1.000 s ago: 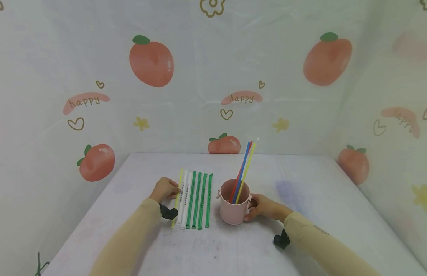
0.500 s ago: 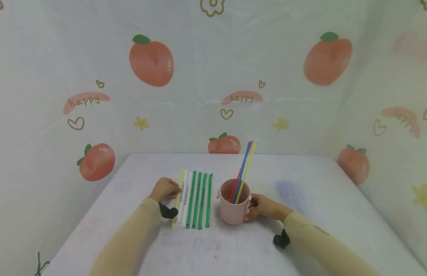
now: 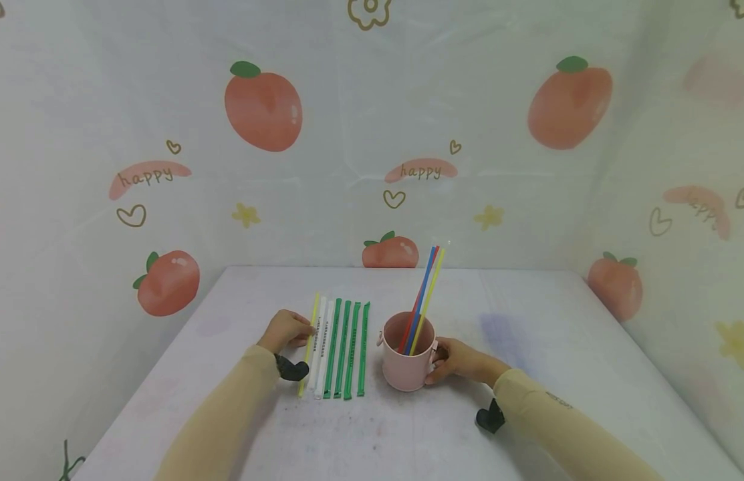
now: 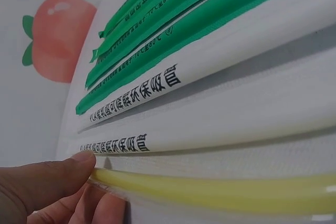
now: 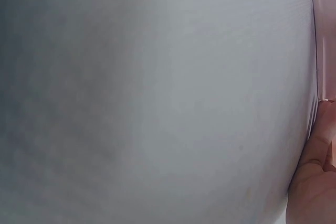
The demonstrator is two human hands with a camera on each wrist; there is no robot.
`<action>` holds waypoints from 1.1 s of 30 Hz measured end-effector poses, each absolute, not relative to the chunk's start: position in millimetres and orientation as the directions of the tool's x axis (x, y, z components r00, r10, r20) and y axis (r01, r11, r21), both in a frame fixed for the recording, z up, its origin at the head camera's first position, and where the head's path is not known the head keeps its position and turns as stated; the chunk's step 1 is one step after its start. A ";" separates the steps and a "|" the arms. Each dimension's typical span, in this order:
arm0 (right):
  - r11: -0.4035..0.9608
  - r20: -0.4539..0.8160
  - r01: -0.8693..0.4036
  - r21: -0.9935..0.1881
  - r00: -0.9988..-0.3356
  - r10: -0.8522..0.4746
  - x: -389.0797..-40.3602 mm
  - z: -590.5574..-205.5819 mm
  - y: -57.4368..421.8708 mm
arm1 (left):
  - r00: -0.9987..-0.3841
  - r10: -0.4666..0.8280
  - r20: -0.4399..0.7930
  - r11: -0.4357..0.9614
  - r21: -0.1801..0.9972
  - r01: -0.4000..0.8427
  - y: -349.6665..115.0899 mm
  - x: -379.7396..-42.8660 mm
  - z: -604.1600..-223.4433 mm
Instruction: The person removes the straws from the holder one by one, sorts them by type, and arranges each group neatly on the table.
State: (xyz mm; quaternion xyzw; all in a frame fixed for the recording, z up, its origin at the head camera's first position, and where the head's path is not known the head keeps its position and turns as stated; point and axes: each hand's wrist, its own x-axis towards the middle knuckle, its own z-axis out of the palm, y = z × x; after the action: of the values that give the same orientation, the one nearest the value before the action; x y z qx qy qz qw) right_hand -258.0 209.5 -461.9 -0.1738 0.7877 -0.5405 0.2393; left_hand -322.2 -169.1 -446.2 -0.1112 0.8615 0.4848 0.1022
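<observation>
The left hand point(image 3: 285, 330) pinches a yellow straw point(image 4: 210, 190); the right hand point(image 3: 466, 361), partly hidden from me, seems to hold the pink bucket point(image 3: 406, 371).

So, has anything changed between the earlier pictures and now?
Nothing visibly moved, was picked up or let go. The left hand still pinches the yellow straw beside the wrapped straws, and the right hand still holds the pink cup. The straws in the cup stay put too.
</observation>
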 end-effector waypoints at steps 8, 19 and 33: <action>0.339 -0.174 -0.028 -0.940 -0.818 -0.548 -258.3 -462.5 210.5 | -0.952 -0.098 -0.289 0.505 0.810 -0.298 -170.0 -323.6 -448.3; 0.348 -0.180 -0.023 -0.937 -0.822 -0.540 -256.8 -459.5 210.1 | -0.948 -0.107 -0.299 0.483 0.818 -0.312 -169.4 -323.6 -446.6; 0.333 -0.171 -0.025 -0.943 -0.821 -0.544 -256.6 -459.3 209.9 | -0.947 -0.088 -0.308 0.457 0.832 -0.313 -167.9 -317.3 -441.3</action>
State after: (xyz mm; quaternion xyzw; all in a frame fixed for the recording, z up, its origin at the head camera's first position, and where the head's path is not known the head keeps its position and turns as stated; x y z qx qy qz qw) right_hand -256.6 209.9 -459.3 -0.1820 0.7813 -0.5480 0.2370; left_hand -317.3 -167.9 -441.3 -0.1183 0.8463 0.5073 0.1111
